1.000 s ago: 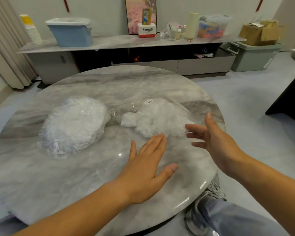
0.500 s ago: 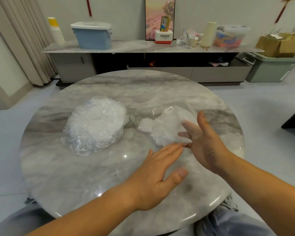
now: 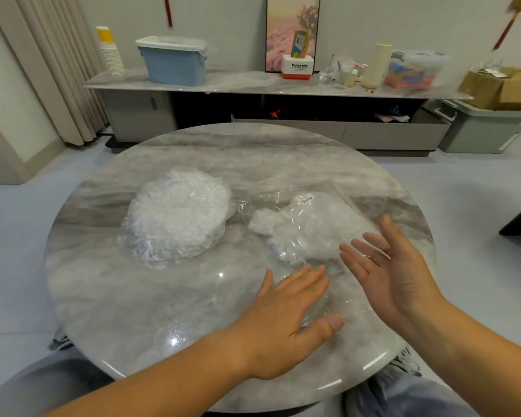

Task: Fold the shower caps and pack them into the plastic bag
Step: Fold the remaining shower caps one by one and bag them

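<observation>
A round stack of crinkled clear shower caps (image 3: 175,215) lies on the left half of the round marble table (image 3: 139,296). To its right lies a clear plastic bag (image 3: 310,230) with white folded caps inside and a small label near its top. My left hand (image 3: 286,320) is flat, palm down, fingers straight, over the near end of the bag. My right hand (image 3: 394,275) hovers just right of the bag, palm facing left, fingers spread and straight. Neither hand holds anything.
Behind the table runs a long low cabinet (image 3: 253,82) carrying a blue lidded bin (image 3: 173,63), a stack of paper cups (image 3: 110,52), a white box and bottles. A green crate (image 3: 481,127) with a cardboard box on it stands at the right. Grey floor surrounds the table.
The view has swung left and slightly down. Both hands have stayed open by the near end of the bag, the right one drawing in closer to the left.
</observation>
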Motion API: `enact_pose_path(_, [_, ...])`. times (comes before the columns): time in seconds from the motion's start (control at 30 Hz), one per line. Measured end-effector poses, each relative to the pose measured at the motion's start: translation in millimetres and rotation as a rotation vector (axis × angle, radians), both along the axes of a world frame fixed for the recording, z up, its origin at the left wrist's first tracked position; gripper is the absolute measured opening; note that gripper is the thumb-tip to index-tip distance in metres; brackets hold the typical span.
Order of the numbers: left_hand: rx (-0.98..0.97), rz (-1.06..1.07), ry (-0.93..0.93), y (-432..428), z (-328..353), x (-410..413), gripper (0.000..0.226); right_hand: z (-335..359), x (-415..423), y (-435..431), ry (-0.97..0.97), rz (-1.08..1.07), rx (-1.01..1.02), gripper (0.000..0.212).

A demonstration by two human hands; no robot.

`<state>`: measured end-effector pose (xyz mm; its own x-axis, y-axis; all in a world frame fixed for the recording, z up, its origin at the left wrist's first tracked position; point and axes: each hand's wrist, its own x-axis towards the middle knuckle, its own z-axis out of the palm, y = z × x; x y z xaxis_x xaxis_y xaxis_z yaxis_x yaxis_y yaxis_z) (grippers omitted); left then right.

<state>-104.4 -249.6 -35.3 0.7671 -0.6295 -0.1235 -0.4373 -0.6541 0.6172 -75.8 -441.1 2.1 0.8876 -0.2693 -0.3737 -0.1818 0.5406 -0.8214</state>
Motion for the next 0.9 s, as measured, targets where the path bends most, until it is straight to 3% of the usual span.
enact_pose_path(0.1, [-0.005, -0.012, -0.005, -2, 0, 1, 0.086, 2, -18, 4, 0.073, 0.001, -0.219, 0.042])
enact_pose_path(0.23, [-0.235, 0.044, -0.006, 12, 8, 7, 0.063, 21, -36, 31, -0.065, 0.09, -0.406, 0.048])
enact_pose_path(0.3, [-0.316, 0.188, -0.069, 31, 14, 12, 0.045, 27, -39, 50, -0.17, 0.232, -0.427, 0.047])
enact_pose_path(0.37, [-0.219, 0.383, -0.168, 57, 15, 20, 0.032, 23, -41, 66, -0.225, 0.452, -0.506, 0.042])
enact_pose_path(0.43, [0.03, 0.505, -0.21, 89, 10, 25, 0.04, 13, -45, 85, -0.231, 0.712, -0.725, 0.04])
enact_pose_path(0.53, [0.353, 0.503, -0.153, 123, -7, 24, 0.056, -8, -51, 99, -0.316, 0.949, -1.17, 0.036])
enact_pose_path(0.6, [0.429, 0.469, -0.168, 136, -17, 21, 0.065, -20, -53, 106, -0.323, 1.02, -1.322, 0.04])
enact_pose_path(0.77, [0.472, 0.445, -0.292, 144, -24, 22, 0.091, -41, -56, 110, -0.248, 1.071, -1.447, 0.05])
enact_pose_path(0.83, [0.463, 0.429, -0.338, 143, -21, 21, 0.1, -45, -56, 108, -0.264, 1.072, -1.528, 0.07])
enact_pose_path(0.9, [0.454, 0.41, -0.343, 143, -21, 19, 0.099, -47, -54, 105, -0.29, 1.035, -1.593, 0.11])
